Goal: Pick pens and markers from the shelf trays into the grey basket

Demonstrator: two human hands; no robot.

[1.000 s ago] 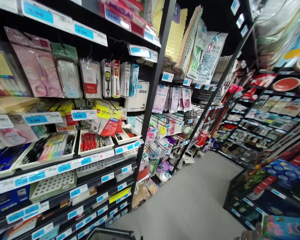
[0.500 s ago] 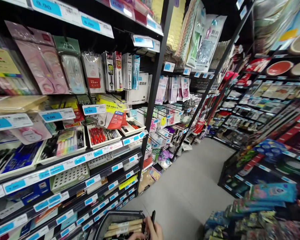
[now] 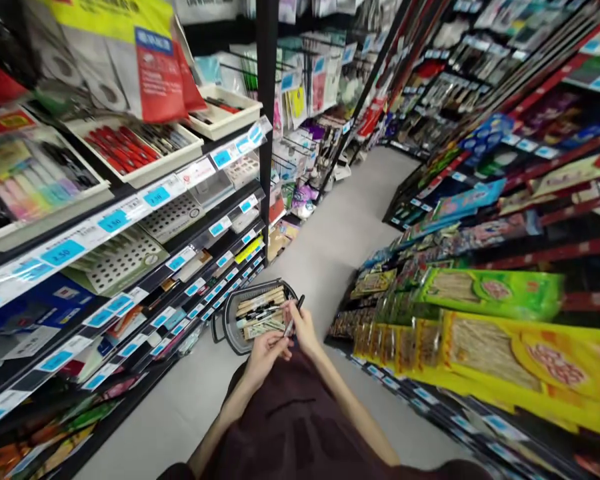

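Note:
A dark shopping basket [image 3: 229, 331] sits low in front of me, holding several long packs. Both my hands are just above its near rim. My right hand [image 3: 303, 325] is closed around a thin black pen [image 3: 296, 311] that points up and away. My left hand [image 3: 266, 349] is curled beside it, fingertips touching the pen's lower end. My bare forearms run back over dark clothing.
Stationery shelves [image 3: 130, 220] with blue price tags line the left; trays of red pens [image 3: 125, 148] sit up there. Snack packets in yellow and green [image 3: 485, 333] fill the right shelves. A grey floor aisle [image 3: 340, 227] runs ahead between them.
The view has tipped sharply down. The basket and both hands, barely in view at the bottom edge before, now sit in the middle, hands together on the pen.

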